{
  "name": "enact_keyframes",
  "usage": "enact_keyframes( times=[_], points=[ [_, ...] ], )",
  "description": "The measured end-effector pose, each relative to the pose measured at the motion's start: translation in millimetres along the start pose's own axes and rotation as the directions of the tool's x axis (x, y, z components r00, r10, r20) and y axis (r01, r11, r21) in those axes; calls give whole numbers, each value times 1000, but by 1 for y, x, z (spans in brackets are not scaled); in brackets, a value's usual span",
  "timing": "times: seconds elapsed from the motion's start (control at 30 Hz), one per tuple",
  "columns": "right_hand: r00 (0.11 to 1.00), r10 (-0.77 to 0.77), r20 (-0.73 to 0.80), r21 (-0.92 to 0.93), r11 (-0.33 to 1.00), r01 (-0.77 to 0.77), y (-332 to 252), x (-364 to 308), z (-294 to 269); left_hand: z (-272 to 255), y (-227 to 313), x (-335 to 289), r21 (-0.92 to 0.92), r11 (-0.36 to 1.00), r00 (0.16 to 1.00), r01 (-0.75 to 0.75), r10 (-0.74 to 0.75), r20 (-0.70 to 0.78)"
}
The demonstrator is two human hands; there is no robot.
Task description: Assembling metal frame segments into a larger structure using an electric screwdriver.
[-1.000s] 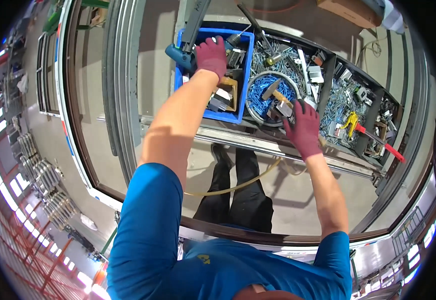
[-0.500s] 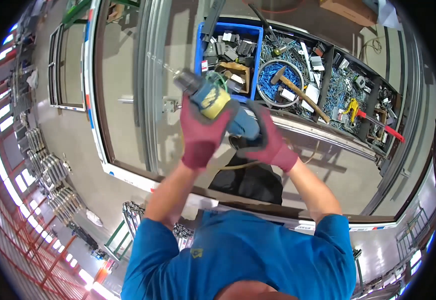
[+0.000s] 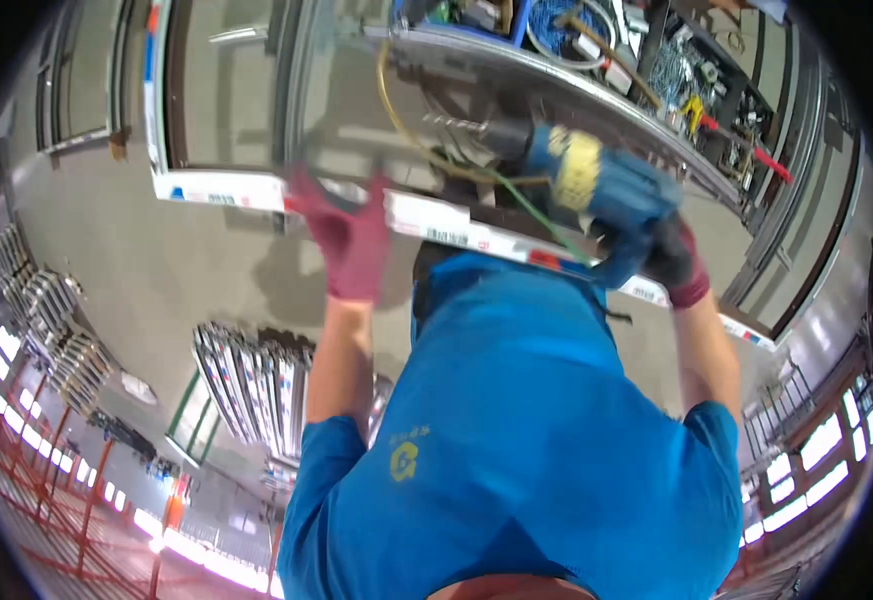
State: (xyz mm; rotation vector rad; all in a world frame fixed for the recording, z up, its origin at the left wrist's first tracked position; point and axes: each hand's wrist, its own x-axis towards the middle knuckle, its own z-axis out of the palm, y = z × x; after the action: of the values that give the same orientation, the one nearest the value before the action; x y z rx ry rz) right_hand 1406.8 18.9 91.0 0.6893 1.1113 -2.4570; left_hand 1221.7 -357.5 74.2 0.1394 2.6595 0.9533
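My right hand (image 3: 684,262), in a maroon and dark grey glove, grips the handle of a blue and yellow power drill (image 3: 601,175). The drill lies level above the near part of a large frame, its long bit (image 3: 456,123) pointing left. My left hand (image 3: 348,235), gloved alike, is at the white near edge of the frame (image 3: 431,218), thumb and fingers spread apart and holding nothing. Its fingertips are smeared by motion, so contact with the edge is unclear. A green cord (image 3: 531,208) hangs near the drill.
Beyond a metal rail (image 3: 576,78) are a blue bin (image 3: 518,28), trays of screws, a hammer (image 3: 628,70) and a tool with a red handle (image 3: 771,165). Bundled metal profiles (image 3: 251,385) stand on the left near my elbow. Another frame (image 3: 81,140) lies at far left.
Both hands were on the drill at the middle; the left has let go and moved down-left to the frame edge. The right has carried the drill right and nearer. My view has shifted toward my body.
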Motion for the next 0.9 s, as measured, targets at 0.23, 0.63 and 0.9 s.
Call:
enact_keyframes(
  times=[0.23, 0.63, 0.9],
  points=[
    [947, 316, -52, -267, 910, -318, -103, 24, -64, 12, -114, -12, -817, 553, 721, 162, -632, -285],
    [818, 551, 164, -709, 642, -291, -87, 187, -65, 71, -43, 20, -867, 389, 493, 310, -846, -203],
    [752, 627, 200, -824, 524, -217, -74, 247, -81, 72, -54, 16, -850, 417, 511, 323, -832, -215]
  ],
)
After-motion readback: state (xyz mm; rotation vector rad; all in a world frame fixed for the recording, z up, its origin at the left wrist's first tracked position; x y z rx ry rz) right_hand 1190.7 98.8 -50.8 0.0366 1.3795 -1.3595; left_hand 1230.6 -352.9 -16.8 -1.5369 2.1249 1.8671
